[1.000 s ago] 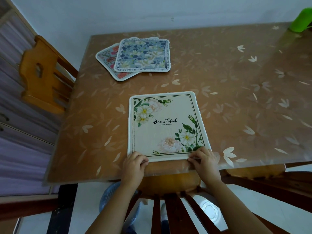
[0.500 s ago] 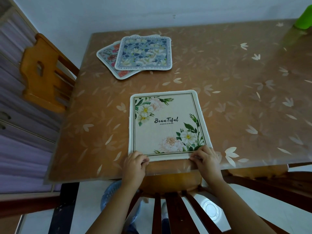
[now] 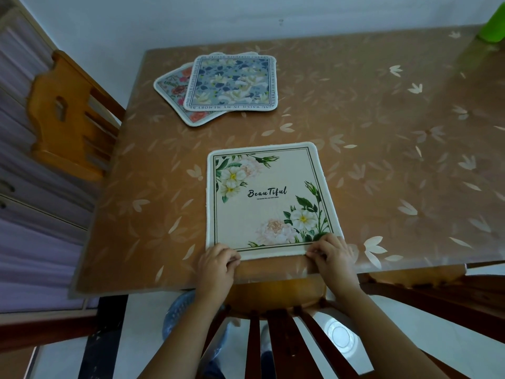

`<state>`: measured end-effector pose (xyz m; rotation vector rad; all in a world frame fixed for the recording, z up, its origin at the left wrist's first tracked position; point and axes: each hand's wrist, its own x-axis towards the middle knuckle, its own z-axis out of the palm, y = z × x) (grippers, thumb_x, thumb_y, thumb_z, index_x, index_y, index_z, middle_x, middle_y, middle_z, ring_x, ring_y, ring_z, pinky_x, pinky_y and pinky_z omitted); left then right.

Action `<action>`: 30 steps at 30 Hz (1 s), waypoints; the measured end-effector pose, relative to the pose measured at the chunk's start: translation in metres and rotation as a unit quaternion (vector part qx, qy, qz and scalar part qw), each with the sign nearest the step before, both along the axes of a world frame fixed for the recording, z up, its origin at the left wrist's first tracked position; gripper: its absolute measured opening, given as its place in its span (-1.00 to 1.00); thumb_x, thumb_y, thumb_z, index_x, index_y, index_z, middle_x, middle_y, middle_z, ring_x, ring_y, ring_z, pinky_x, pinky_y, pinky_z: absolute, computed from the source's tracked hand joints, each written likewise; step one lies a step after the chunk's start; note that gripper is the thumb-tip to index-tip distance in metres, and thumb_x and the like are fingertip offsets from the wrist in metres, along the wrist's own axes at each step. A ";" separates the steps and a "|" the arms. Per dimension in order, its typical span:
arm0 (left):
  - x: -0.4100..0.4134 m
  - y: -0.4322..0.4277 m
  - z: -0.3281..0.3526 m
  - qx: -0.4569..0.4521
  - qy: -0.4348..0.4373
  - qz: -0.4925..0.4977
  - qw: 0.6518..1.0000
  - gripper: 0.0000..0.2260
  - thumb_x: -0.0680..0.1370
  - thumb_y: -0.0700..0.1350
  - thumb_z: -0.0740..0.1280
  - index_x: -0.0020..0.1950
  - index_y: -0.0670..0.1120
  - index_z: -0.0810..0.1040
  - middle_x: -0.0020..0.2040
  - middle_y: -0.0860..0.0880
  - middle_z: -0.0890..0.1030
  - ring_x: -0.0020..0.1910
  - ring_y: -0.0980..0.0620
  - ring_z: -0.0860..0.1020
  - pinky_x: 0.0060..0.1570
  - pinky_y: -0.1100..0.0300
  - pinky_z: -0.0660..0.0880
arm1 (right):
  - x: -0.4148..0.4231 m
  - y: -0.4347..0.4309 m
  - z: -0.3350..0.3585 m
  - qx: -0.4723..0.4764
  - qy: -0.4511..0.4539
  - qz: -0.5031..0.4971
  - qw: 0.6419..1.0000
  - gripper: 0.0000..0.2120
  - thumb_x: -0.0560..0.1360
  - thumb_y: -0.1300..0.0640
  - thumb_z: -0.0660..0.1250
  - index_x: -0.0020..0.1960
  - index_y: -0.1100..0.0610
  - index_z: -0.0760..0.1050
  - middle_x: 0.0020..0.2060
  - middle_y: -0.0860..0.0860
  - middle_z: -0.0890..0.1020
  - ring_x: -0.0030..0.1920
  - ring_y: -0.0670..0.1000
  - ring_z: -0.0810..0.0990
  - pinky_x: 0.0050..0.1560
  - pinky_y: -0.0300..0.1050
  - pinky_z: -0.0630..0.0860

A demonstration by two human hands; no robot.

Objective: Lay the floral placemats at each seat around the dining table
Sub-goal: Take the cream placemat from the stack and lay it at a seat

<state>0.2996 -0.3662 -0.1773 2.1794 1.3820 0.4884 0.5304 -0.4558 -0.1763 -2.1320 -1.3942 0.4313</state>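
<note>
Both my hands are pinching the near edge of the cream mat (image 3: 266, 201), left hand (image 3: 217, 265) on its left corner, right hand (image 3: 332, 254) on the right. It's flat on the table (image 3: 382, 160), right in front of me. Two more mats (image 3: 218, 87) are stacked further out past my left hand.

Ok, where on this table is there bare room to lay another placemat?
The right half, between the cream mat and green cup, is bare. The far left corner is crowded by two stacked mats.
</note>
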 end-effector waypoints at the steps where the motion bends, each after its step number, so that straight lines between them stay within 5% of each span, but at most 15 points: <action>1: 0.000 0.000 -0.001 -0.001 0.001 -0.002 1.000 -0.90 0.35 -0.28 0.47 -0.23 -0.13 0.60 -0.20 -0.06 0.56 -0.16 -0.05 0.51 -0.15 0.14 0.38 | 0.000 0.000 0.000 -0.001 0.001 0.002 1.000 -0.92 0.33 0.27 0.47 -0.22 0.18 0.58 -0.20 0.08 0.55 -0.11 0.08 0.45 -0.13 -0.16 0.18; 6: -0.003 0.008 0.002 -0.054 -0.069 0.085 0.993 -0.93 0.39 -0.22 0.45 -0.16 -0.15 0.60 -0.10 0.00 0.53 -0.07 -0.01 0.51 -0.06 0.19 0.39 | 0.009 0.005 0.000 0.030 0.092 -0.059 0.994 -0.87 0.36 0.24 0.45 -0.13 0.09 0.58 -0.18 -0.04 0.50 -0.08 0.03 0.45 -0.12 -0.21 0.33; 10: -0.011 0.016 0.000 -0.009 0.010 0.047 0.999 -0.81 0.43 -0.17 0.43 0.03 -0.14 0.61 0.16 -0.07 0.55 0.17 -0.11 0.45 0.12 0.06 0.34 | 0.019 0.009 0.000 -0.003 0.043 -0.037 0.998 -0.78 0.42 0.19 0.38 0.07 0.06 0.56 0.00 -0.01 0.51 0.04 0.02 0.42 0.08 0.08 0.46; 12: -0.005 0.016 -0.003 0.012 0.079 -0.019 0.997 -0.70 0.50 -0.06 0.33 0.22 -0.06 0.52 0.34 -0.05 0.43 0.35 -0.11 0.31 0.28 -0.02 0.22 | 0.014 0.015 -0.003 -0.041 -0.026 0.039 0.998 -0.65 0.44 0.05 0.36 0.22 0.01 0.47 0.22 0.02 0.47 0.24 0.09 0.37 0.25 0.14 0.32; 14: 0.010 0.012 -0.010 0.008 0.142 -0.077 0.987 -0.58 0.59 0.04 0.11 0.44 0.00 0.22 0.50 0.01 0.12 0.48 -0.05 -0.01 0.41 0.00 -0.05 | 0.001 0.022 -0.009 -0.099 -0.065 0.106 0.987 -0.50 0.49 -0.13 0.22 0.39 -0.09 0.23 0.45 -0.03 0.18 0.46 0.08 0.01 0.41 0.16 -0.04; 16: 0.027 0.010 -0.015 0.017 0.206 -0.098 0.973 -0.51 0.58 0.14 -0.12 0.49 0.03 -0.04 0.50 0.04 -0.14 0.46 -0.06 -0.25 0.38 -0.04 -0.26 | -0.013 0.033 -0.016 -0.139 -0.115 0.126 0.975 -0.41 0.47 -0.31 -0.03 0.44 -0.18 -0.05 0.47 -0.09 -0.13 0.45 0.06 -0.29 0.36 0.18 -0.31; 20: 0.048 0.029 -0.017 0.027 0.246 -0.101 0.964 -0.45 0.52 0.22 -0.15 0.48 0.08 -0.04 0.50 -0.03 -0.08 0.46 -0.19 -0.15 0.32 -0.32 -0.11 | -0.017 0.061 -0.017 -0.167 -0.192 0.182 0.950 -0.31 0.39 -0.43 -0.18 0.44 -0.17 -0.13 0.48 0.01 -0.13 0.45 0.21 -0.24 0.31 0.41 -0.18; 22: 0.051 0.043 -0.022 0.035 0.254 -0.112 0.960 -0.48 0.51 0.24 -0.18 0.46 0.16 -0.16 0.51 -0.01 -0.16 0.46 -0.15 -0.23 0.32 -0.34 -0.13 | -0.007 0.077 -0.017 -0.168 -0.208 0.212 0.940 -0.28 0.37 -0.46 -0.18 0.43 -0.19 -0.20 0.48 0.00 -0.18 0.44 0.19 -0.28 0.30 0.45 -0.16; 25: 0.058 0.066 -0.024 0.042 0.252 -0.107 0.961 -0.50 0.53 0.22 -0.14 0.47 0.18 -0.07 0.52 -0.02 -0.05 0.48 -0.15 -0.13 0.29 -0.39 -0.06 | 0.006 0.106 -0.019 -0.169 -0.205 0.221 0.939 -0.27 0.34 -0.49 -0.19 0.38 -0.24 -0.36 0.45 -0.06 -0.32 0.41 0.10 -0.42 0.32 0.40 -0.26; 30: 0.079 0.117 -0.031 0.047 0.250 -0.088 0.963 -0.51 0.52 0.21 -0.19 0.45 0.21 -0.12 0.52 0.03 -0.14 0.48 -0.09 -0.19 0.32 -0.34 -0.10 | 0.022 0.166 -0.020 -0.155 -0.207 0.222 0.940 -0.30 0.37 -0.44 -0.15 0.39 -0.22 -0.32 0.44 -0.08 -0.29 0.42 0.10 -0.38 0.34 0.38 -0.21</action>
